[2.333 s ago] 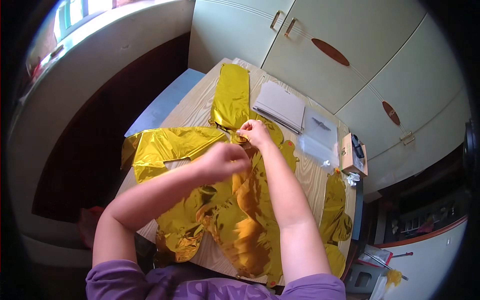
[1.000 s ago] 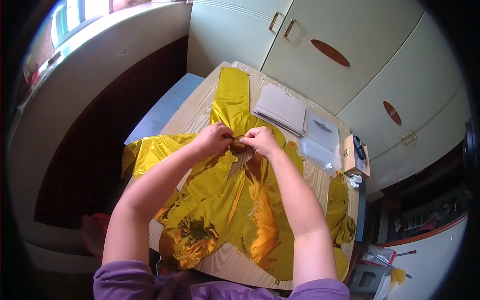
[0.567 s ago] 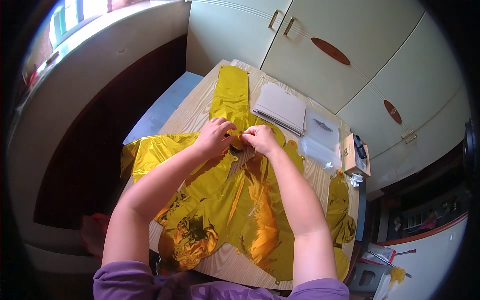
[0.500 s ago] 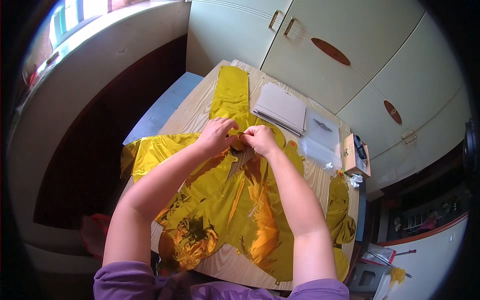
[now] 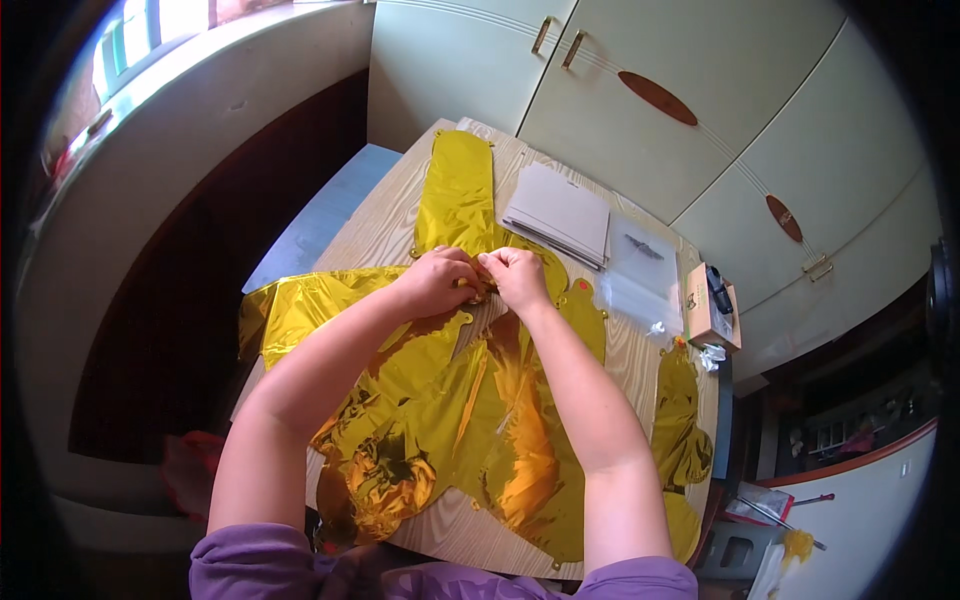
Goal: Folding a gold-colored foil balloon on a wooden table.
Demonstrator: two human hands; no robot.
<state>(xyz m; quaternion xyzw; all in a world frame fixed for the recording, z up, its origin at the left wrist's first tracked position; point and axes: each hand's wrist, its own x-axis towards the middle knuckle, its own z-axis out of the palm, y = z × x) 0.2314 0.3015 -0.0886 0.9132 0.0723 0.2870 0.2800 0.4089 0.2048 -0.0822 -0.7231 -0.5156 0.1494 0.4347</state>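
Note:
Gold foil balloons, flat and wrinkled, are spread over a wood-grain table [image 5: 355, 235]. Near the middle, my left hand [image 5: 440, 282] curls its fingers closed on the foil at the edge of a gold foil balloon [image 5: 570, 440]. Beside it, almost touching, my right hand [image 5: 515, 280] pinches the same spot between thumb and fingers. What exactly lies between the fingertips is mostly hidden. One long foil arm [image 5: 457, 190] stretches away beyond my hands, and another foil section [image 5: 320, 308] hangs over the left table edge. A crumpled orange-gold bunch lies near my left forearm.
At the far right sit a stack of grey-white cards [image 5: 560, 212], clear plastic bags [image 5: 635, 285] and a small cardboard box [image 5: 712, 325] with a black object on top. Another gold foil balloon [image 5: 680, 410] lies along the right edge. Pale cabinets [image 5: 640, 150] stand behind the table.
My left hand has curled its fingers further in and shifted slightly down and right, nearer my right hand. The right hand keeps its pinch. The view has shifted slightly.

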